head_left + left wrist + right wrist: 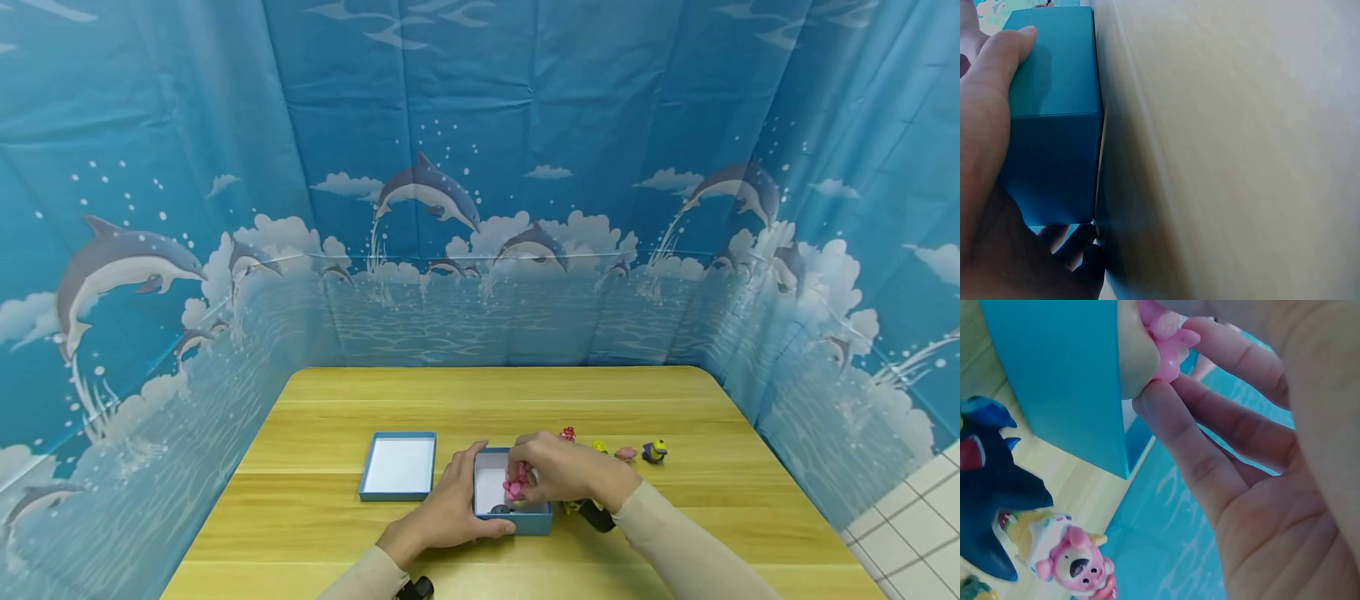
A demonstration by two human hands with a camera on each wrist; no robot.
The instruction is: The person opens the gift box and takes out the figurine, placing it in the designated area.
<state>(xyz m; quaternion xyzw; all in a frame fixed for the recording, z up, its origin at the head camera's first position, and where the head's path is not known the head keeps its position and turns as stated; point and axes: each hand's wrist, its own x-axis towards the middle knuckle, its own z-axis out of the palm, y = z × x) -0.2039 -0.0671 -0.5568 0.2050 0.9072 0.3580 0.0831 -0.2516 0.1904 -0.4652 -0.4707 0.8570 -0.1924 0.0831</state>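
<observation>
A blue box with a white inside stands at the middle of the table's near part. My left hand grips its left side, thumb on the near wall; in the left wrist view fingers reach round the far end of the box. My right hand pinches a pink toy figure over the box's inside. Up close in the right wrist view, fingers partly cover the pink figure, beside the box wall. A small dark grey thing lies inside the box.
Left of the box lies a shallow blue lid, white side up. Right of it stand several small toys, including a purple-and-yellow one and a pink one. A pink bear figure and a dark blue toy are near the box.
</observation>
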